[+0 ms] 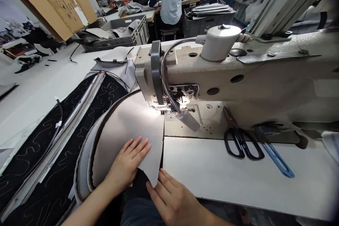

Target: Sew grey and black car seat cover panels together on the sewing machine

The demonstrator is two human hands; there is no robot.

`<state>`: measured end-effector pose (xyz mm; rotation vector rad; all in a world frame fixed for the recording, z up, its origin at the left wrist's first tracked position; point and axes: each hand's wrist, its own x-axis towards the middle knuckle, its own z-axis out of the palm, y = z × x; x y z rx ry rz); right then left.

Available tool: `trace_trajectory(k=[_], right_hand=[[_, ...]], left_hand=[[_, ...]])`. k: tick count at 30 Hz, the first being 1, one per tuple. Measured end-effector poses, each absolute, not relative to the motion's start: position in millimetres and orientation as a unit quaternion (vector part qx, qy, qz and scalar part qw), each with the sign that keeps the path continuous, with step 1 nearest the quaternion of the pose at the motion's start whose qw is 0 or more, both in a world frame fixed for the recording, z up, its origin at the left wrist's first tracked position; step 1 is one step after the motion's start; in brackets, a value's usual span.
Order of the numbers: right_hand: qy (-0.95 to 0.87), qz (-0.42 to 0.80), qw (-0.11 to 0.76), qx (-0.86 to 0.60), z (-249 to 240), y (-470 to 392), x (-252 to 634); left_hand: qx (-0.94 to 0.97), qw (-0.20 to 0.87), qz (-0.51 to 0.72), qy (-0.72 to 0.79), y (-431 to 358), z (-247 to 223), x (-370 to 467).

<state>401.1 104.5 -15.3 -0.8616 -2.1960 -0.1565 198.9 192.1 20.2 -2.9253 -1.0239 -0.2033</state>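
The right hand's [173, 197] grip pinches the lower tip of the grey fabric panel [127, 123] between thumb and fingers. Between ten and eleven o'clock from it, the left hand [129, 160] lies flat on that panel. At twelve, the panel's far edge meets the sewing machine [206, 74] under its light. Squiggle-stitched black fabric [79, 130] spreads at the left hand's ten o'clock. Toward two from the right hand are scissors [233, 123], partly on the white surface [201, 169].
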Motion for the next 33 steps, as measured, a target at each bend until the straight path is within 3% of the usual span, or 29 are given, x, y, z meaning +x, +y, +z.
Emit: trace_trajectory(k=[7,13,18,25,33], right_hand=[[-0.884,-0.080,0.305,-0.344,-8,113,404],[-0.901,-0.025,0.252,-0.351,3,130,413],[-0.899,-0.008,0.248,-0.360,3,146,420],[-0.893,-0.006,0.244,-0.377,5,157,421],[-0.879,0.022,0.245,-0.410,1,163,421]], left_hand=[[-0.949,0.022,-0.042,-0.311,223,21,212],[-0.951,0.023,-0.023,-0.309,246,23,226],[-0.957,0.018,-0.053,-0.285,267,26,231],[-0.980,-0.005,-0.146,-0.136,280,25,226],[-0.976,-0.005,-0.149,-0.157,309,26,238]])
